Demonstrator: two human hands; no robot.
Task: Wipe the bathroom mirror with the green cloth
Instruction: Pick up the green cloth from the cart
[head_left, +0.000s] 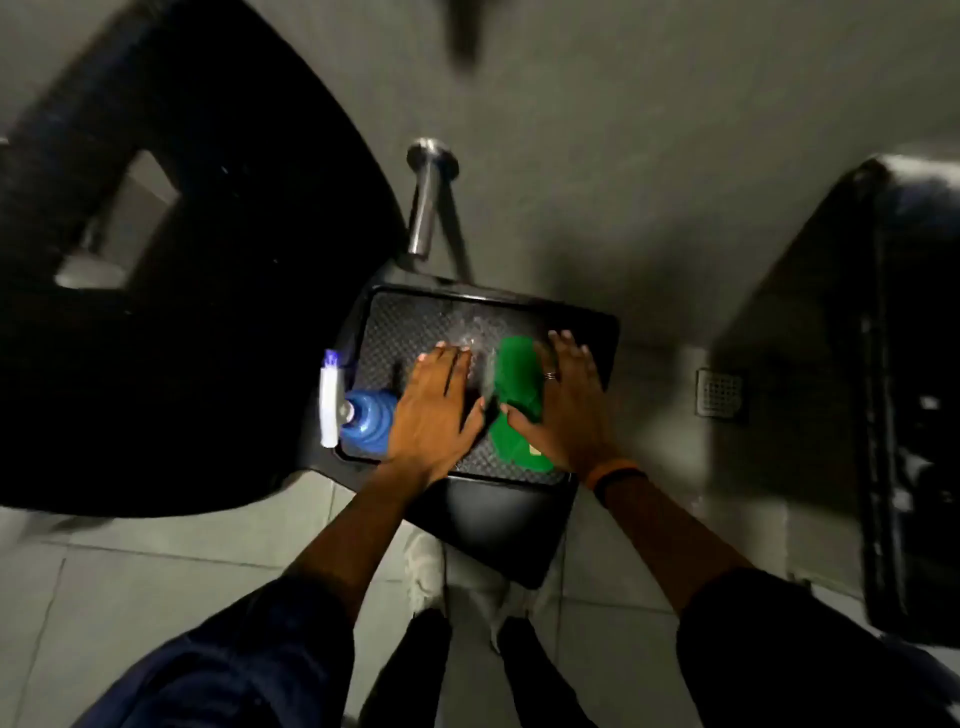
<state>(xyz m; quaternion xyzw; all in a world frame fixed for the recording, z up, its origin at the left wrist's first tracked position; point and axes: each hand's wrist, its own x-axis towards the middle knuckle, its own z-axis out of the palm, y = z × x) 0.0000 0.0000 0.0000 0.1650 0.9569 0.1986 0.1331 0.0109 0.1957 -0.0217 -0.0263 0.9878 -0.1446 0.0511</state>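
Note:
A green cloth (517, 379) lies bunched in a black square sink (592, 332) below me. My right hand (563, 410) rests on the cloth's right side, with the thumb across it and the fingers spread flat. My left hand (436, 410) lies flat and open in the basin just left of the cloth, holding nothing. Water splashes on the sink's patterned floor just beyond my fingertips. The mirror is not in view.
A blue spray bottle (363, 421) with a white trigger lies at the sink's left edge, touching my left wrist. A chrome tap (428, 197) sticks out of the wall above the basin. A dark rounded fixture (208, 312) fills the left. A floor drain (719, 392) sits right.

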